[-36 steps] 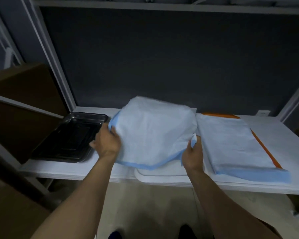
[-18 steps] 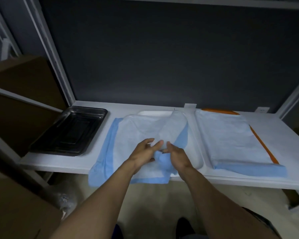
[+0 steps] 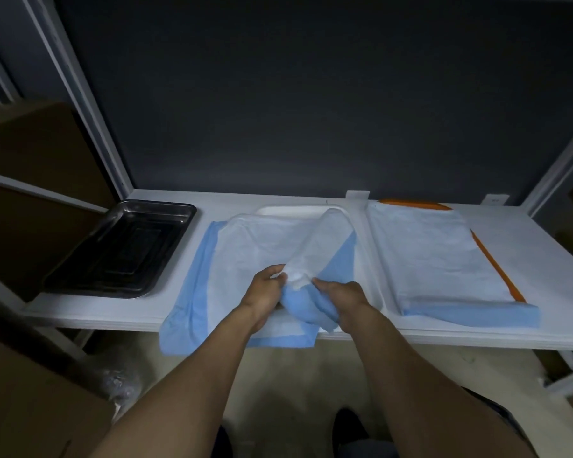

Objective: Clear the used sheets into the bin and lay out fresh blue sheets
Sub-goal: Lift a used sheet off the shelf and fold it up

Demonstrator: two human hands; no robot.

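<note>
Looking down from the head camera, we meet first a dark grey back panel (image 3: 311, 110) framed by pale metal uprights. It rises behind a long white bench (image 3: 549, 266) that runs across the whole view.

On the middle of the bench lies the largest loose thing, a thin white sheet with a blue border (image 3: 245, 256). It is spread flat on its left side, and its front edge hangs over the front lip of the bench. Its right part is lifted into a rumpled ridge that runs from the far side down toward the hands, with the blue underside turned up along it.

To the right, well apart from that sheet, sits a neat flat stack of folded white-and-blue sheets (image 3: 437, 259). An orange sheet or board (image 3: 417, 204) shows under its far and right edges (we cannot tell which it is).

At the left end of the bench rests a shallow dark metal tray (image 3: 123, 249). A shallow white plastic tray (image 3: 288, 210) lies under the spread sheet, with only its far rim showing.

The left hand (image 3: 263, 297) has its fingers curled around the white near end of the ridge. The right hand (image 3: 346, 300), just beside it, grips the bunched blue fold. Both hands are at the front of the bench and both forearms are bare.
</note>
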